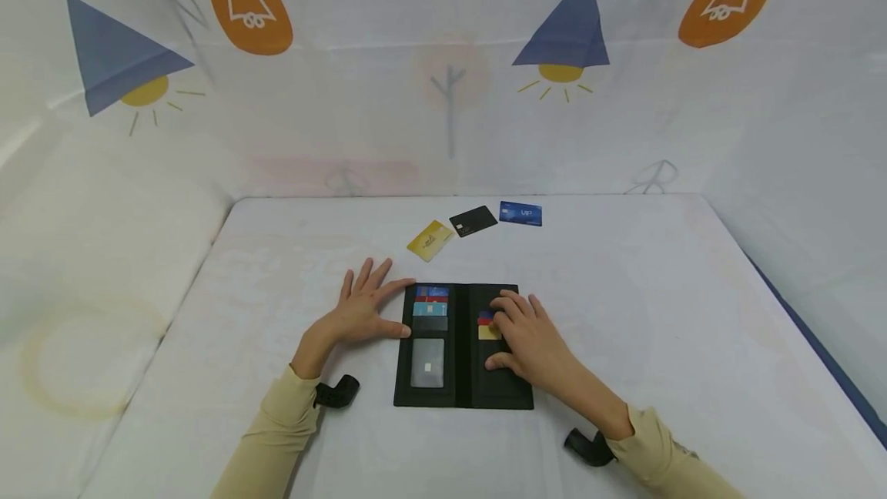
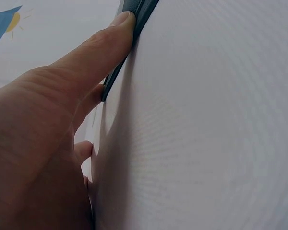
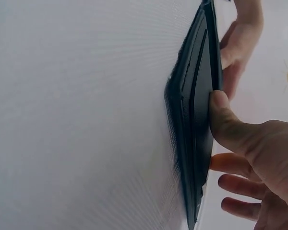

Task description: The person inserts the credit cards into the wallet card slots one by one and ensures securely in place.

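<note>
A black card wallet [image 1: 462, 345] lies unfolded on the white table. My left hand [image 1: 360, 314] has its fingers spread; its thumb and index finger press the wallet's left edge, and the thumb shows on that edge in the left wrist view. Over the right half is my right hand [image 1: 537, 341], its thumb [image 3: 221, 99] touching the leather and its bent fingertips at a gold card [image 1: 488, 333] in a slot. Behind that one peek red and blue card edges. Several cards [image 1: 430, 309] fill the left slots, above a clear window [image 1: 427, 364] holding a greyish card.
Beyond the wallet lie three loose cards: a gold card [image 1: 430, 241], a black card [image 1: 474, 221] and a blue VIP card [image 1: 520, 213]. The white table [image 1: 624, 268] meets printed fabric walls at the back and sides. Black wrist mounts [image 1: 338, 392] sit by both sleeves.
</note>
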The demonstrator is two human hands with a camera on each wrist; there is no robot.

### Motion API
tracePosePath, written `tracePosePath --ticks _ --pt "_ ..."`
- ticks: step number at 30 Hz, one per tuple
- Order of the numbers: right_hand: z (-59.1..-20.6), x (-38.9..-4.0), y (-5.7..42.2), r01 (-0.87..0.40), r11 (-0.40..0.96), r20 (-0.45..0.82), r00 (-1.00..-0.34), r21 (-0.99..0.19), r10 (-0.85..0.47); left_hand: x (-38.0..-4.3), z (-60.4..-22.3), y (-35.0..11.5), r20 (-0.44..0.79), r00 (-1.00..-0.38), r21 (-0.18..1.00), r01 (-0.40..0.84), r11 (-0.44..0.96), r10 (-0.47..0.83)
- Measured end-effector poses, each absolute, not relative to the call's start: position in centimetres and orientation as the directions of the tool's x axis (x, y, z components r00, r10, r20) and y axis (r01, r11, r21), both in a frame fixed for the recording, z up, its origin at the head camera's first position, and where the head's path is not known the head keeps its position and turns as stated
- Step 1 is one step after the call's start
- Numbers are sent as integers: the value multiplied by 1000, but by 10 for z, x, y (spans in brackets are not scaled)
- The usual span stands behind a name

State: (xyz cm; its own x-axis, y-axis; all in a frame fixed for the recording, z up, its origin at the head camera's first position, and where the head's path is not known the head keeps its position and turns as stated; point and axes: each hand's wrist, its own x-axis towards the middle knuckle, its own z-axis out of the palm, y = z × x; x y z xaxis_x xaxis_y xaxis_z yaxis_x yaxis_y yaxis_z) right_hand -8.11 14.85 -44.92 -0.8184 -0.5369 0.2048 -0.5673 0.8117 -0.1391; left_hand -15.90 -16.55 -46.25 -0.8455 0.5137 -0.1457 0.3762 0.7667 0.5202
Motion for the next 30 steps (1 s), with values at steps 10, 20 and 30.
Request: tracePosePath --ticks 10,20,30 --pt "-450 -81 148 -517 819 135 -856 -248 -500 -159 -465 -167 -165 -846 513 365 777 507" --pt "-449 -87 157 -509 806 112 -859 -303 -500 -162 -466 -165 -169 -844 515 365 776 509" --pt "-438 -128 170 -478 839 133 -878 -262 -459 -161 -465 -166 -176 -846 506 360 784 502"
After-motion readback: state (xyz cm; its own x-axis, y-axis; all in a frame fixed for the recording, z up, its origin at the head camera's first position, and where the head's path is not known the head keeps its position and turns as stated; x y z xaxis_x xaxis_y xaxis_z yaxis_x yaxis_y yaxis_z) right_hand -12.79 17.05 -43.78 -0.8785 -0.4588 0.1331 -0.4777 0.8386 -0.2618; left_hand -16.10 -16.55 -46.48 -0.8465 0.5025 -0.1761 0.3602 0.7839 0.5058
